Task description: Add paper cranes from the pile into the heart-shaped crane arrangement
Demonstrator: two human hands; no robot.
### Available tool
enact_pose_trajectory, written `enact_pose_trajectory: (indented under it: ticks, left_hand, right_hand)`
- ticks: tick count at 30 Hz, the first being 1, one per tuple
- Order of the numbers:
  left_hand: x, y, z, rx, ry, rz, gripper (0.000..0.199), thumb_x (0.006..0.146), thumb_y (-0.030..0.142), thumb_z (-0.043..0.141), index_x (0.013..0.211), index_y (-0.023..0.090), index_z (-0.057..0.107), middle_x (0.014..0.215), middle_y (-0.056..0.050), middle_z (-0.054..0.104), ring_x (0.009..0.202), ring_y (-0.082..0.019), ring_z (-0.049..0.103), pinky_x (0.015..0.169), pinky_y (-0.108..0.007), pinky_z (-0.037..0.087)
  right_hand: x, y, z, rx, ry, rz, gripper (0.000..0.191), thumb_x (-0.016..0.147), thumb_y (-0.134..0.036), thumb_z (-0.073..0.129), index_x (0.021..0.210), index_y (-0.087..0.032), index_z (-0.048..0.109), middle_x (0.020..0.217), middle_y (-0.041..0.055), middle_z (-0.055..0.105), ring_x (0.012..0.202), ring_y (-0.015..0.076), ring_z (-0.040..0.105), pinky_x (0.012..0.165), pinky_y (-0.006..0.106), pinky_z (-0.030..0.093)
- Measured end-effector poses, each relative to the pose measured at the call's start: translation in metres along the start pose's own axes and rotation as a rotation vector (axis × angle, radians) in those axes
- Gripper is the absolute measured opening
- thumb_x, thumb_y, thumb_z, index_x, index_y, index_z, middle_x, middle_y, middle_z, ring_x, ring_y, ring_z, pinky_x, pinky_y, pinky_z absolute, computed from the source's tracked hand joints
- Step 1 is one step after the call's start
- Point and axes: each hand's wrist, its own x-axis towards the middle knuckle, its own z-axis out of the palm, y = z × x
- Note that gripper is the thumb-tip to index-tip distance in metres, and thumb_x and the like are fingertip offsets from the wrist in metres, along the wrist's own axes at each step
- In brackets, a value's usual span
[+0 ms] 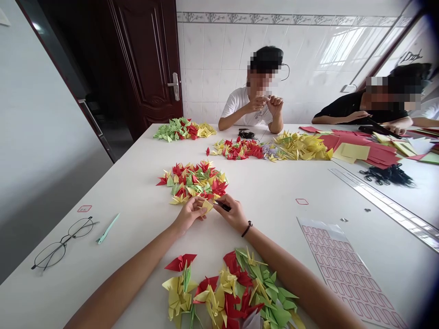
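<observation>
Near the table's middle, my left hand point(192, 213) pinches a small folded yellow paper piece point(207, 206). My right hand point(232, 211), with a dark band at the wrist, holds a small black tool point(222, 206) whose tip points at the yellow paper. Just beyond both hands lies a pile of red, yellow and green folded paper cranes point(195, 179). Between my forearms, close to me, sits another pile of cranes point(236, 292) in the same colours.
Eyeglasses point(65, 241) and a mint-green stick point(109, 228) lie left. A label sheet point(346, 265), a long clear ruler point(387, 203) and black strings point(387, 175) are right. Across the table, two people sit near more cranes point(302, 145) and red paper sheets point(363, 145).
</observation>
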Motion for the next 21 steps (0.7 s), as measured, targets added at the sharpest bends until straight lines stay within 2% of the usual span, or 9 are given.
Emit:
enact_pose_trajectory:
  ticks: [5,10,16,21]
  left_hand:
    - [0.005,-0.005,-0.006,0.328,0.065,0.163,0.033,0.070,0.038,0.060,0.095,0.017,0.056,0.079,-0.003,0.056,0.072,-0.013,0.051,0.064,-0.024,0.042]
    - [0.006,-0.007,-0.005,0.479,0.127,0.276,0.024,0.073,0.034,0.056,0.090,0.017,0.058,0.088,-0.005,0.058,0.078,-0.016,0.052,0.068,-0.027,0.041]
    - [0.010,-0.010,-0.009,0.466,0.199,0.307,0.022,0.072,0.035,0.057,0.084,0.016,0.058,0.087,-0.005,0.059,0.077,-0.016,0.053,0.069,-0.028,0.042]
    - [0.010,-0.011,-0.009,0.448,0.261,0.304,0.023,0.070,0.037,0.060,0.082,0.017,0.060,0.086,-0.005,0.058,0.076,-0.017,0.053,0.070,-0.028,0.042]
  right_hand:
    - [0.000,-0.002,0.000,-0.003,0.005,0.007,0.018,0.075,-0.035,0.057,0.077,-0.019,0.050,0.070,0.0029,0.063,0.060,0.0133,0.057,0.055,0.024,0.045]
    - [0.000,-0.003,0.000,0.010,0.005,0.010,0.018,0.075,-0.035,0.057,0.077,-0.019,0.051,0.071,0.0030,0.063,0.061,0.0134,0.058,0.056,0.024,0.045]
    - [0.000,0.000,-0.001,-0.015,-0.017,0.017,0.018,0.075,-0.036,0.057,0.077,-0.018,0.052,0.070,0.0027,0.063,0.060,0.0131,0.057,0.055,0.024,0.045]
    - [-0.002,-0.001,0.000,-0.067,-0.082,-0.002,0.016,0.076,-0.034,0.056,0.079,-0.018,0.054,0.072,0.0026,0.064,0.062,0.0132,0.057,0.057,0.025,0.045]
